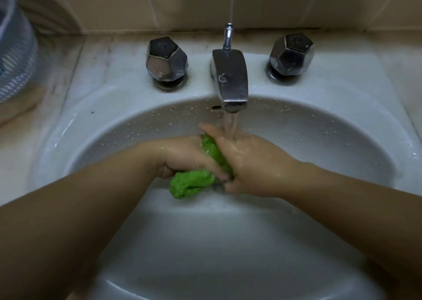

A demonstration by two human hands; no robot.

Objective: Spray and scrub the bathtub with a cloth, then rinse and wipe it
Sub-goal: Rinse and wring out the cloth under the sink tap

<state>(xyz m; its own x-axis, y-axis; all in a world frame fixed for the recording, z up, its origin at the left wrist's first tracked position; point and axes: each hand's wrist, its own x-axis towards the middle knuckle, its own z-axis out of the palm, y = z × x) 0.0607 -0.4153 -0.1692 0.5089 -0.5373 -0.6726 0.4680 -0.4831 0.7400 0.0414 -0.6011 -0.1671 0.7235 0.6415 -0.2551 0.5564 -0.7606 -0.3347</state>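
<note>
Both forearms reach over the near rim of the white basin (68,126), and I see two hands meeting below the spout (230,80). One green cloth (194,181) is bunched between them: my left hand (182,158) curls its fingers round the lower wad, my right hand (253,165) wraps the upper part, and the fingertips are hidden in the folds. One stream of water (231,126) runs from the spout onto the right hand. Two faceted chrome knobs flank the spout, the left knob (166,60) and the right knob (291,54), with one pull rod (228,36) behind it. Droplets speckle the basin wall. Beige tiles (114,3) rise behind the spout. Far left of it, a slatted plastic basket (16,55) is cut off by the frame.
</note>
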